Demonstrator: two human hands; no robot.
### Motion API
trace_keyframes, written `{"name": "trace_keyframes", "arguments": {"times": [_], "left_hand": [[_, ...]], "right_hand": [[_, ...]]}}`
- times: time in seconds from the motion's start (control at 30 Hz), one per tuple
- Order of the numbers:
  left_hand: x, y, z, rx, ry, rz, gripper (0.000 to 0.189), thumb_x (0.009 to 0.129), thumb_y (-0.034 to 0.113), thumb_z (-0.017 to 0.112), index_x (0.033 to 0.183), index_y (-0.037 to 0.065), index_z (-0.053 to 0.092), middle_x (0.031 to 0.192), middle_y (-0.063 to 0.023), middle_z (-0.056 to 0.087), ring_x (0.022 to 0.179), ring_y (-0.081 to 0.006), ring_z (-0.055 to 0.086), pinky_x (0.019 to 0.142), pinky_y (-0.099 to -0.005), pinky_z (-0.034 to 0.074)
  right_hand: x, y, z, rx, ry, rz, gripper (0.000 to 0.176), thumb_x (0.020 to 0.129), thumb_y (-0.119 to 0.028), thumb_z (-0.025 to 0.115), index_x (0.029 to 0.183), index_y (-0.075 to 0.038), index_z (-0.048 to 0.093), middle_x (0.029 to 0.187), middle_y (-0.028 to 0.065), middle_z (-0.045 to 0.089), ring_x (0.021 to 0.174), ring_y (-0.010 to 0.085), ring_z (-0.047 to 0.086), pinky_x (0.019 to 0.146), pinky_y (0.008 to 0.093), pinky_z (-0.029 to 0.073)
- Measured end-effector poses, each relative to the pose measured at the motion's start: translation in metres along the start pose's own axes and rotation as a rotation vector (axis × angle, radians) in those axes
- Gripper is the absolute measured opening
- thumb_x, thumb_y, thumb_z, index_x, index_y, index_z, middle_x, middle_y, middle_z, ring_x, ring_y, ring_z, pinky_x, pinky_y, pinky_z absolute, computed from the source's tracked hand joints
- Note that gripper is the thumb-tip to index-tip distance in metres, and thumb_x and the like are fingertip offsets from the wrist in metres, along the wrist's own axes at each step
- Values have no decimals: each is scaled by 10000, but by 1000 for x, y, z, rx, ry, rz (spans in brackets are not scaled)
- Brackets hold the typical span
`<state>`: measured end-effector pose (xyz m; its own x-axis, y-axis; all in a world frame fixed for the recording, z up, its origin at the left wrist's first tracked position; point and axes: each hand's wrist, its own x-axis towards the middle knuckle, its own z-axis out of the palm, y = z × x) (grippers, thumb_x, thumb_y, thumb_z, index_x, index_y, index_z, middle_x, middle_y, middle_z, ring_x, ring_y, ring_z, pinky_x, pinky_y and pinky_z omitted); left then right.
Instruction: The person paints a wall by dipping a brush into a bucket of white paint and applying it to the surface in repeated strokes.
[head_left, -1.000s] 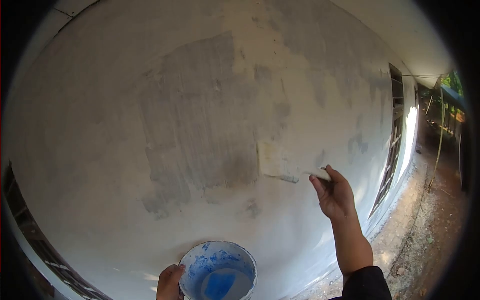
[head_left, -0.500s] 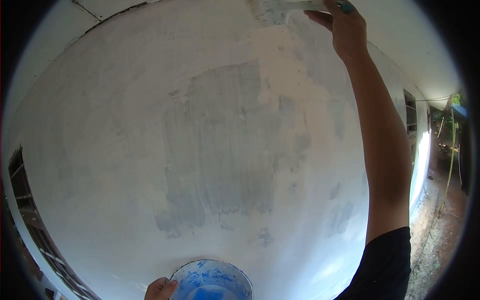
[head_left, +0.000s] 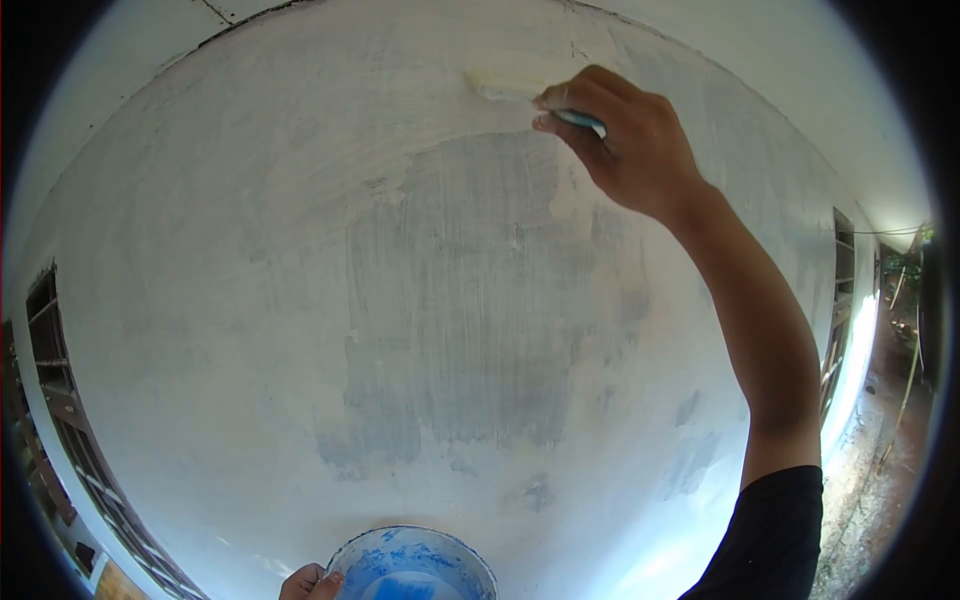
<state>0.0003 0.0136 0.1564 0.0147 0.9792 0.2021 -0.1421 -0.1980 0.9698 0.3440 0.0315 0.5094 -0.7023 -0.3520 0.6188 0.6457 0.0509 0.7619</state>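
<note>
High on the wall (head_left: 250, 330), my right hand (head_left: 635, 140) is closed round the handle of a paintbrush (head_left: 505, 88). The brush's pale bristles point left and lie against the wall or very close to it. Below them is a broad grey, streaky patch on the otherwise whitish surface. At the bottom of the view my left hand (head_left: 312, 583) grips the rim of a round bucket (head_left: 450, 553). Blue smears cover the bucket's inner wall, with whitish and blue paint inside. The bucket's lower part is out of view.
Barred windows stand at the left (head_left: 60, 370) and the far right (head_left: 842, 270). Overhead runs a pale ceiling (head_left: 800, 90). Outside at the right are a dirt path (head_left: 870, 450) and a thin leaning pole (head_left: 903, 400).
My right hand has come down and to the left with the paintbrush, from the top edge of the wall. The left hand still holds the bucket, and the view has shifted slightly.
</note>
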Motion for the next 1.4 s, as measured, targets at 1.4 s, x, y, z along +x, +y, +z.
{"name": "trace_keyframes", "arguments": {"times": [1.4], "left_hand": [[-4,10,7,40,31,37,178,853,223,586,846,49,551,586,67,443,435,-21,328,381,-191,234]], "right_hand": [[11,0,2,9,-66,49,112,772,-93,665,832,-40,587,772,68,621,680,186,631,589,266,521]]}}
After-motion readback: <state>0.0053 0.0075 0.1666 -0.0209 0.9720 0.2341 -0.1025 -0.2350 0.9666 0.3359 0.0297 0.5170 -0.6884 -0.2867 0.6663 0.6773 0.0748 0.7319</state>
